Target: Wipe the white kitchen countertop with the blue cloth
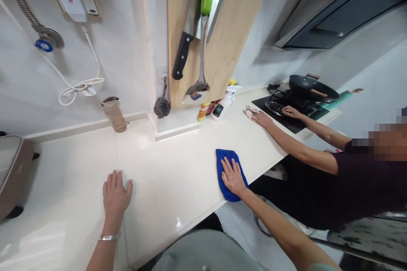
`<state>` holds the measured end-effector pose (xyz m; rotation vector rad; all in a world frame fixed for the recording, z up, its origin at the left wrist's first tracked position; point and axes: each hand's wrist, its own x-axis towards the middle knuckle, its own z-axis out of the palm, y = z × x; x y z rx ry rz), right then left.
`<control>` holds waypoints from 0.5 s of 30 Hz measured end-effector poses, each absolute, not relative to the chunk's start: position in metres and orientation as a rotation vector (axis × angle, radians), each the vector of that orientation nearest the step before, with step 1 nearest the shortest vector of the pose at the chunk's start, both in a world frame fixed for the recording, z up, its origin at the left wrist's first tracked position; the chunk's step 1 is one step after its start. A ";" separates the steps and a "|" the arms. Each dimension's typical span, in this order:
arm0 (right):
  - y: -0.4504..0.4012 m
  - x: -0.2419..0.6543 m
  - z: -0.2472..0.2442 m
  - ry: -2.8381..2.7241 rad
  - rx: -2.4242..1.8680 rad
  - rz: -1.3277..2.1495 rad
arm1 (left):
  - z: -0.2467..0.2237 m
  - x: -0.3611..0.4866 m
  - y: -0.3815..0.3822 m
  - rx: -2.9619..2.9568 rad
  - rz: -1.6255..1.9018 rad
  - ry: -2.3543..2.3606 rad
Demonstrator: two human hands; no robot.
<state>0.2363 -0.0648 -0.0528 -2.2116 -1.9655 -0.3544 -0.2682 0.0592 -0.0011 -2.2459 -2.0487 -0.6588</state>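
My left hand (117, 193) lies flat on the white countertop (171, 173), fingers stretched, with nothing under it but the counter. A silver bracelet circles that wrist. Under my right hand (233, 175) is a folded blue cloth (223, 186) near the counter's front edge. The right palm presses on it with the fingers spread, not wrapped round it. Beyond my left hand, a brownish clear bottle (115, 115) stands against the wall.
To the right, a co-worker's hand (262, 119) rests on a pale cloth (249, 111) beside the black cooktop (292, 125), which bears a wok (305, 87). Bottles (219, 110) stand below a hanging cutting board (241, 21) and knife (182, 57). A brownish appliance (19, 178) sits far left.
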 end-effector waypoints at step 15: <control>-0.075 0.118 -0.028 -2.166 -2.103 -0.209 | -0.005 -0.264 0.057 -2.244 -0.757 -2.026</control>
